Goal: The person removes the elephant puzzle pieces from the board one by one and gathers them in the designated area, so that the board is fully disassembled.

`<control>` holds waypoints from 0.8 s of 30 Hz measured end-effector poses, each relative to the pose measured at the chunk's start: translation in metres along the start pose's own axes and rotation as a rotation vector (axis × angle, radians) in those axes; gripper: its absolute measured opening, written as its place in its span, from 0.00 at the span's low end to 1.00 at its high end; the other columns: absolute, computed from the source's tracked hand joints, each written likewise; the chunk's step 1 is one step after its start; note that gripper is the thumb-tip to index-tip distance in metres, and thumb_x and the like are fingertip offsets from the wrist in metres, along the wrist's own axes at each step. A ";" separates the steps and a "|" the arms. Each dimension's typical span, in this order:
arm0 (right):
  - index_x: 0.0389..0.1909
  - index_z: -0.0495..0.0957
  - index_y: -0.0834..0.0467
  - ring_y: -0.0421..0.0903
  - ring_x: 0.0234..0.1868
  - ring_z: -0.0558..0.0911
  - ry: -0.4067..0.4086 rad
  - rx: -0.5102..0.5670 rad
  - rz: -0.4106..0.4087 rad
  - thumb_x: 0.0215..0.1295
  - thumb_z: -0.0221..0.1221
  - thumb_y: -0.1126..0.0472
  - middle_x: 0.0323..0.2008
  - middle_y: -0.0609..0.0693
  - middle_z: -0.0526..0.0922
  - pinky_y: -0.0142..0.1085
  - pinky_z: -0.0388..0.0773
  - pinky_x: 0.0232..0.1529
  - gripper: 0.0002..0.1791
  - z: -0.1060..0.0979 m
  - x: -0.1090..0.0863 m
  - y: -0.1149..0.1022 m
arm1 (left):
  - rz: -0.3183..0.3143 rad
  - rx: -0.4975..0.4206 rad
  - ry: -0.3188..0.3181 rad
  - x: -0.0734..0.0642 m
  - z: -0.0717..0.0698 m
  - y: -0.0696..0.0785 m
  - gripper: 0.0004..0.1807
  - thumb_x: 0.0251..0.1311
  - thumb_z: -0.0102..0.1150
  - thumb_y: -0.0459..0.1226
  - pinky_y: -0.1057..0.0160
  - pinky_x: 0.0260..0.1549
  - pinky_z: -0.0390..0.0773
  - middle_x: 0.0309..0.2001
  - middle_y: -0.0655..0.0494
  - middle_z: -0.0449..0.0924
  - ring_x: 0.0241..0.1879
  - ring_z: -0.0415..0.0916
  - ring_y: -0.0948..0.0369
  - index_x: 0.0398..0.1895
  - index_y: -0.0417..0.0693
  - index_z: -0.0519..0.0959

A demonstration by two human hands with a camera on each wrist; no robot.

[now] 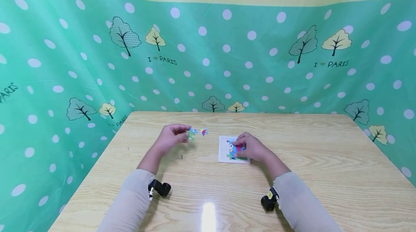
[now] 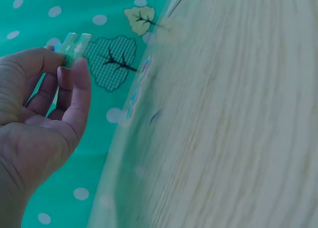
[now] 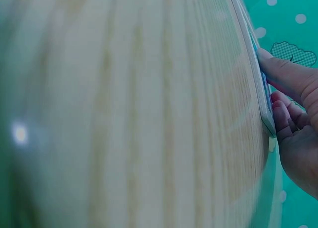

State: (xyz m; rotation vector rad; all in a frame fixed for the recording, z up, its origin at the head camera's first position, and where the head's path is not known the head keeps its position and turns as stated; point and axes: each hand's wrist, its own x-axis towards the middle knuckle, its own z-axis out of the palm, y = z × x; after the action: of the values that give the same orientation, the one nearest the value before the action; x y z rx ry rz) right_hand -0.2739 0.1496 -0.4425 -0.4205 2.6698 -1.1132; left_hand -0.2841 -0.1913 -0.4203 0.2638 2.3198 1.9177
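Observation:
My left hand [image 1: 170, 138] is raised over the table on the left, pinching a green jigsaw piece [image 2: 74, 48] between thumb and fingers. Just beyond it lie two loose jigsaw pieces, one blue [image 1: 194, 130] and one with red on it [image 1: 204, 131]. My right hand [image 1: 253, 147] rests on a white-bordered puzzle board [image 1: 223, 151], thumb and fingers spread apart and touching the picture. Blue, red and green puzzle pieces [image 1: 231, 147] show inside the board. The hand covers the board's right part. In the right wrist view the board appears edge-on beside the fingertips.
Everything lies on a light wood-grain table [image 1: 195, 185]. A small dark speck [image 1: 181, 157] is on it near the left hand. Behind and to the left hangs a green dotted curtain [image 1: 208, 62] with printed trees. Each wrist wears a black camera [image 1: 161, 188].

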 end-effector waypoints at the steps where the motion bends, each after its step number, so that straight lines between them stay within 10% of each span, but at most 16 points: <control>1: 0.58 0.85 0.61 0.53 0.58 0.74 0.001 0.000 0.001 0.61 0.74 0.63 0.56 0.53 0.74 0.50 0.72 0.66 0.23 0.000 0.000 0.000 | -0.002 -0.002 0.011 0.000 -0.002 -0.001 0.17 0.69 0.59 0.24 0.61 0.45 0.86 0.55 0.40 0.81 0.41 0.82 0.59 0.59 0.29 0.79; 24: 0.59 0.84 0.60 0.53 0.59 0.74 -0.006 0.014 0.006 0.62 0.74 0.63 0.57 0.53 0.74 0.50 0.72 0.66 0.24 0.000 0.000 0.000 | -0.065 -0.090 0.225 0.018 -0.030 -0.022 0.17 0.70 0.59 0.25 0.63 0.48 0.84 0.52 0.41 0.82 0.41 0.84 0.65 0.60 0.27 0.78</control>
State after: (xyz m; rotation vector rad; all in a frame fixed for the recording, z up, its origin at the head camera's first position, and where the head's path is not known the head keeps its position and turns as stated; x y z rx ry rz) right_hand -0.2740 0.1493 -0.4423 -0.4124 2.6543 -1.1268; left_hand -0.3091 -0.2207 -0.4362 -0.0381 2.3330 2.1103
